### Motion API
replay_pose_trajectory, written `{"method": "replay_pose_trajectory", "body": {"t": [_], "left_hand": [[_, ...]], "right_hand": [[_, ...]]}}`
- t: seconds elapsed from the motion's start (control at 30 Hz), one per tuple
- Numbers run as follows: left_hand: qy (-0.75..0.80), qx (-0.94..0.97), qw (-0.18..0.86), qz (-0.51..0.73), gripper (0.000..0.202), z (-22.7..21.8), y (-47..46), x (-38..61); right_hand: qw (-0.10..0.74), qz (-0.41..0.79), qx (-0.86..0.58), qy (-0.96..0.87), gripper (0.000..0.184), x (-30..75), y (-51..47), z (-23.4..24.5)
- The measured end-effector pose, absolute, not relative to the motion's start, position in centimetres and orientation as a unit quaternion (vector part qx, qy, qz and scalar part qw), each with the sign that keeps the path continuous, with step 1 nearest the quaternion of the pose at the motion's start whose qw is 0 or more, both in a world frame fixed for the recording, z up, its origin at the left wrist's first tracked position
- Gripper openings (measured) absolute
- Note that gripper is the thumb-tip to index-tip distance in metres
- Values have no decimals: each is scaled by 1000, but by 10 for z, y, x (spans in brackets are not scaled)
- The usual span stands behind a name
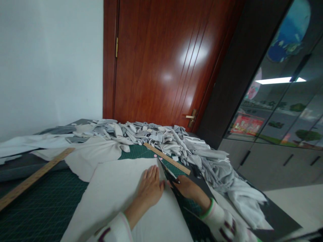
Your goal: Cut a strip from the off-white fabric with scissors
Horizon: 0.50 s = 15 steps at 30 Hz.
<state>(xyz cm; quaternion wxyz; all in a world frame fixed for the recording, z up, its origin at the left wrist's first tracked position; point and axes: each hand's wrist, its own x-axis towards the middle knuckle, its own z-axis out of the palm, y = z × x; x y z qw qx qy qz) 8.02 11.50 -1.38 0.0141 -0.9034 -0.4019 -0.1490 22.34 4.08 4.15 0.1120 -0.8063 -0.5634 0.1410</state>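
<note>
A large piece of off-white fabric (116,191) lies flat over the green cutting mat (58,205). Pressed down on it near its right edge is my left hand (150,186), fingers stretched out and holding nothing. Just to the right, my right hand (188,188) grips a pair of scissors (170,172). Their blades point away from me, along the fabric's right edge by its far corner. The handles are mostly hidden by my fingers. Small pink round pieces (155,156) sit beside the scissor tips.
A short wooden ruler (168,159) lies beyond the scissors. On the left, a longer wooden ruler (37,176) crosses the mat. Grey and white fabric scraps (161,137) are heaped along the back and right. Behind stand a brown door (156,67) and a glass-fronted cabinet (280,101).
</note>
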Motion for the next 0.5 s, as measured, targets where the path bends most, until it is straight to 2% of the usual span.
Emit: {"method": "replay_pose_trajectory", "body": {"t": [0.13,0.3,0.5], "left_hand": [[-403,-903,17,-149,57,-13,115,80],[-401,-905,19,-142,57,-11,113,80],[-401,-904,17,-145,58,-11,113,80]], "right_hand": [[103,141,-806,-566,39,225,46,38],[114,117,-798,-580,25,232,51,29],[136,109,-800,-575,30,232,54,22]]}}
